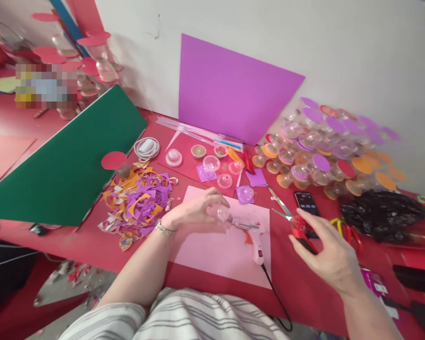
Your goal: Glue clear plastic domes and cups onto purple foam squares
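Here, the left hand (203, 210) holds a clear plastic piece (220, 213) above a pale pink sheet (208, 259), with the right hand (331, 250) at red-handled scissors (298, 227).
The left fingers are curled and clamped on the plastic piece, which is blurred, near the nozzle of a white glue gun (258, 245) on the sheet. The right thumb and forefinger lie on either side of the scissors' handles; whether they press on them I cannot tell. Just behind the scissors, a phone (306, 200) lies on the red desk (297, 293). Purple and orange scraps (148, 203) are heaped left of the sheet, and clear domes (225, 180) sit beyond it, before a purple board (230, 89) against the wall.
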The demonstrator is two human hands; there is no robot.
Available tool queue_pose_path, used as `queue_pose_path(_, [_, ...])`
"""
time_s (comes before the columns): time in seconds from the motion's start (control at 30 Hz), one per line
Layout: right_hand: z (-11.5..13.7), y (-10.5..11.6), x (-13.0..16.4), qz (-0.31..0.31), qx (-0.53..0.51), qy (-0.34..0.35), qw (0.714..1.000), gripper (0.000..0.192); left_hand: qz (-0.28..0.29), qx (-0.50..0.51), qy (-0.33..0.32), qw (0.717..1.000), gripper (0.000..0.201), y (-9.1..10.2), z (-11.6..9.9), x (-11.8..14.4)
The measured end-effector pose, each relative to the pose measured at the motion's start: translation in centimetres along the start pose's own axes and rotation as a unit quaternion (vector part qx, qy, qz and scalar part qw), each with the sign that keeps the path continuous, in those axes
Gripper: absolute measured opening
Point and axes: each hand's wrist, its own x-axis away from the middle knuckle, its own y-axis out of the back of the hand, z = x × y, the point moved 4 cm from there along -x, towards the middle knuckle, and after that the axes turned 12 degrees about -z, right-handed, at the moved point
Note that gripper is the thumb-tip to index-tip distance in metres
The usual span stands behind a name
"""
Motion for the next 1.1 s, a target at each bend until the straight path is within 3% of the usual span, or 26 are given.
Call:
queue_pose_path(0.1, [-1.1, 0.9, 3.7, 0.001, 0.018, -0.035, 0.999, 0.052, -0.067, -0.099, 0.034, 0.992, 0.041, 0.5, 0.6, -0.2])
queue_pose_path(0.23, [-1.7, 1.4, 6.2, 0.0, 0.018, -0.064, 0.998, 0.052, -0.071, -0.196, 0.089, 0.974, 0.042, 0.0, 1.5, -0.7])
queue_pose_path(0.4, [-1.0, 0.8, 6.1, 0.005, -0.005, -0.061, 0.998, 0.054, -0.053, -0.273, 0.117, 0.953, 0.046, -0.2, 1.4, -1.0])
queue_pose_path(0.5, [-0.3, 0.4, 5.2, -0.002, -0.023, -0.049, 0.999, 0.057, -0.08, -0.289, 0.113, 0.947, 0.053, 0.6, 0.3, -1.0])
queue_pose_path(0.63, [0.6, -0.1, 4.2, 0.0, -0.06, -0.03, 0.998, 0.062, -0.13, -0.151, 0.094, 0.975, 0.034, 0.4, -2.4, -1.2])
queue_pose_path(0.73, [1.2, -0.2, 3.6, 0.002, -0.08, -0.011, 0.997, 0.065, -0.076, 0.064, 0.091, 0.991, 0.038, -1.6, -4.0, -1.9])
queue_pose_path(0.9, [2.2, -0.1, 3.0, 0.001, -0.1, 0.01, 0.995, 0.066, -0.018, 0.329, 0.144, 0.933, 0.05, -4.5, -5.1, -2.9])
queue_pose_path(1.1, [2.7, 0.1, 3.1, 0.011, -0.099, 0.009, 0.995, 0.065, -0.005, 0.394, 0.203, 0.897, 0.044, -5.6, -5.5, -3.1])
